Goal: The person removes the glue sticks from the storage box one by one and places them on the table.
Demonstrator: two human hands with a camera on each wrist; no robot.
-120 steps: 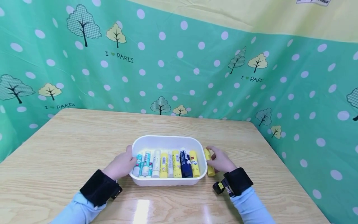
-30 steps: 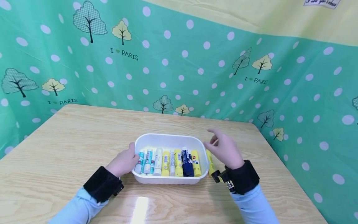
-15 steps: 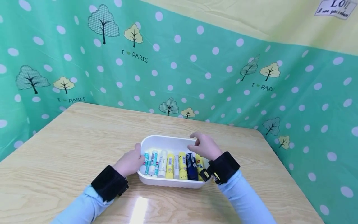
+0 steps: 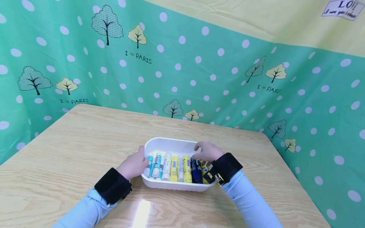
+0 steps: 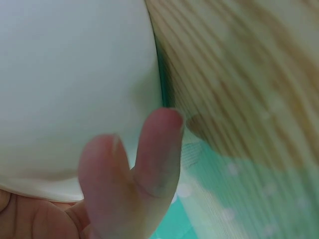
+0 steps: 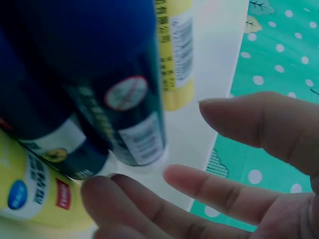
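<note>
At the right end of the white bin (image 4: 171, 145), a wrist camera (image 4: 209, 176) partly hides a yellow tube (image 4: 204, 168); in it, a blurred blue tube (image 6: 127, 74) runs off the right wrist view's top; at its left, the left wrist view crops the left hand (image 5: 117, 196)
</note>
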